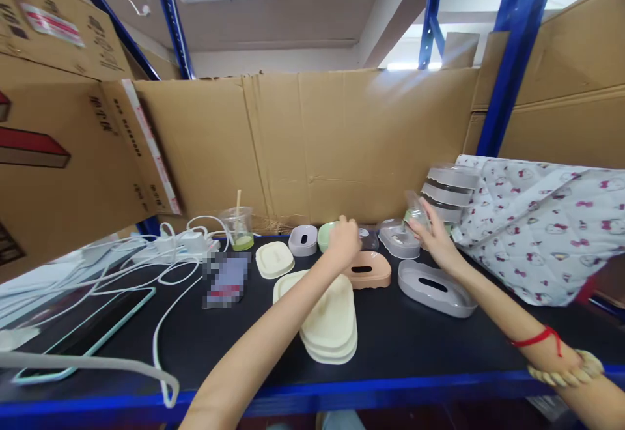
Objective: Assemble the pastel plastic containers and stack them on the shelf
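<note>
My left hand (346, 244) is closed, reaching toward the back of the table. Its fingertips are hidden, so what they hold, if anything, does not show. Just left of it lies a light green oval lid (325, 237), partly covered by the hand. My right hand (435, 234) grips a small clear plastic box (415, 207) with some green at its base, lifted above the table and blurred. Below the right hand sits a grey oval lid with a slot (434, 290). A clear-topped grey box (399, 240) stands between the hands, with a peach slotted lid (368, 270) before it.
Stacked cream lids (332, 326) lie in front, a small cream lid (274, 259) and lilac slotted lid (303, 241) behind. Grey boxes (446, 195) are stacked beside a patterned cloth (547, 228). At left are white cables (180, 247), a phone (88, 332) and a cup (243, 241).
</note>
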Demonstrator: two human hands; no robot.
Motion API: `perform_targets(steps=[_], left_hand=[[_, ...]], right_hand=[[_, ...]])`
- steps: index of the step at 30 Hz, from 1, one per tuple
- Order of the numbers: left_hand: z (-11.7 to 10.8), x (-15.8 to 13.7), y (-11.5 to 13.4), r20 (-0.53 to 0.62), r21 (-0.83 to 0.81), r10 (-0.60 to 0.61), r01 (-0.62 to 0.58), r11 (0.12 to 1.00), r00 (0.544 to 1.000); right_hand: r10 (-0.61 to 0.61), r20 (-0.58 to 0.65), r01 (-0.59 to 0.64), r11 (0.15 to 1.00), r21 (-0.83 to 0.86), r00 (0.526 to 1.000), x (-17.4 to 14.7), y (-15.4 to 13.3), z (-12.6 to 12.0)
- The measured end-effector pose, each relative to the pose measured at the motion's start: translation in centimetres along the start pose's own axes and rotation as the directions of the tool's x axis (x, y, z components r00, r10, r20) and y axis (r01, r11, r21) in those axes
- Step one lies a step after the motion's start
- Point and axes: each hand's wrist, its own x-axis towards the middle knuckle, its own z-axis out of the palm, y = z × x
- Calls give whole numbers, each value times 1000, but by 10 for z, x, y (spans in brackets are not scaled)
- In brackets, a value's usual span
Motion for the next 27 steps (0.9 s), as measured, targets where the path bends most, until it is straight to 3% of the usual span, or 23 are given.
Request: perform_targets(steps=[2, 3, 7, 9, 15, 19, 21, 23, 25, 27], left_hand=[[-8, -9, -36, -61, -66, -257, 253, 965, 964], [-11, -13, -55, -104, -132, -422, 408, 903, 901], [-11, -21, -122, -87, -233, -638, 607, 760, 765], [-5, -24, -140, -106, -317, -672, 616, 721, 733], [20, -25, -152, -232, -528, -654, 472, 706, 720], [12, -21, -156, -221, -596, -650, 426, 680, 727], [4, -18, -154, -192, -699, -654, 366, 615, 732], [-3, -16, -145, -106, -859, -658, 264, 439, 746], [-6, -14, -132, 49, -976, -582, 163, 145, 812], [-5, -15, -118, 136, -987, -452, 83, -135, 881]], right_hand=[[-78, 86, 81, 996, -35, 993, -7, -7, 19], [-112, 127, 119, 992, -48, 985, -10, -12, 29], [-163, 259, 165, 986, 12, 952, -20, -34, 74], [-172, 308, 149, 984, 96, 936, -20, -44, 97], [-190, 339, 120, 969, 216, 921, -7, -52, 154], [-180, 423, 142, 982, 120, 888, -9, -43, 166], [-199, 471, 191, 979, 66, 860, -14, -41, 163], [-248, 506, 266, 963, 37, 826, -20, -43, 157], [-311, 524, 354, 935, 20, 793, -24, -46, 153], [-361, 527, 424, 905, 1, 769, -25, -50, 151]])
